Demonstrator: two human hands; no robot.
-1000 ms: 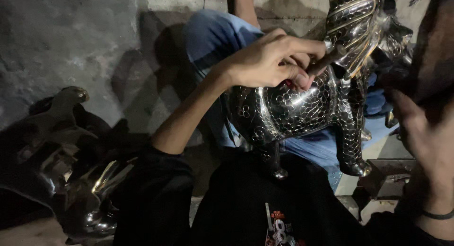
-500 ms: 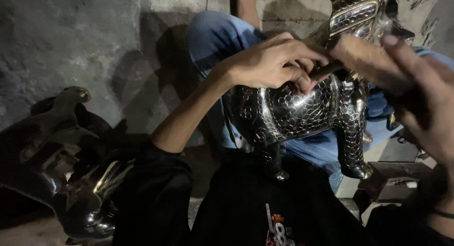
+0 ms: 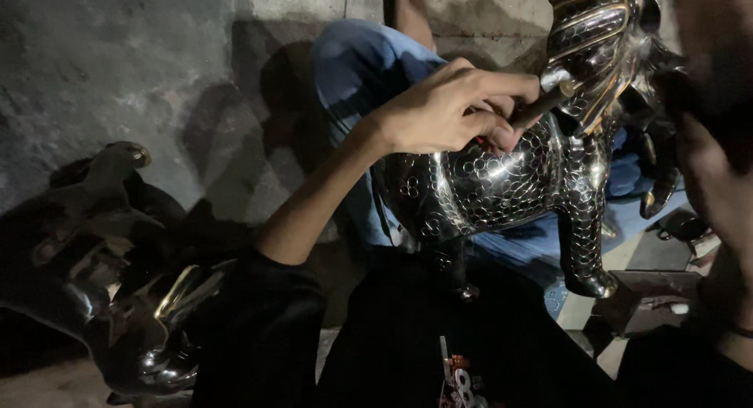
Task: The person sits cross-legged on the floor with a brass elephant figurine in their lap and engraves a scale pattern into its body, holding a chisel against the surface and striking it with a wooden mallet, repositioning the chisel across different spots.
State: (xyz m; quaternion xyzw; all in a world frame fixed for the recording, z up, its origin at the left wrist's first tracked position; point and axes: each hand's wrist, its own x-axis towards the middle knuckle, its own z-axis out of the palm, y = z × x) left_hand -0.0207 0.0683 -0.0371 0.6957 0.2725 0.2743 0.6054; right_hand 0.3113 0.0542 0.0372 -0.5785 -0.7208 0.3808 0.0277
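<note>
Lying at far left on the floor: a dark metal casting, glossy, brass-edged, half swallowed by shadow, shape hard to make out.

Reaching in from lower centre: a black sleeve, then the left hand, clenched around a short brown tool handle and pressing its tip against the upper flank of the metal animal figure. Working end of the tool hidden behind the fingers and the figure's neck piece.

Standing in mid-frame, over the lap, upright on its legs: the figure itself, polished silver with a stamped scale pattern and gold-coloured bands on the head. Judging by the look: rigid, likely heavy for its bulk, possibly hollow; slick on the polished flanks, so gripping best at a leg, under the belly or around the neck, where the relief gives purchase. Not brittle, yet prone to scratching and denting on the finished surface.

Sitting behind it: another person's leg in blue trousers, mostly cut off.

Looming at far right: the right hand, very close to the camera, blurred and dark, apparently resting against the figure's front; whether closed on anything, impossible to tell. Small objects on the floor beneath, too dim to identify.
</note>
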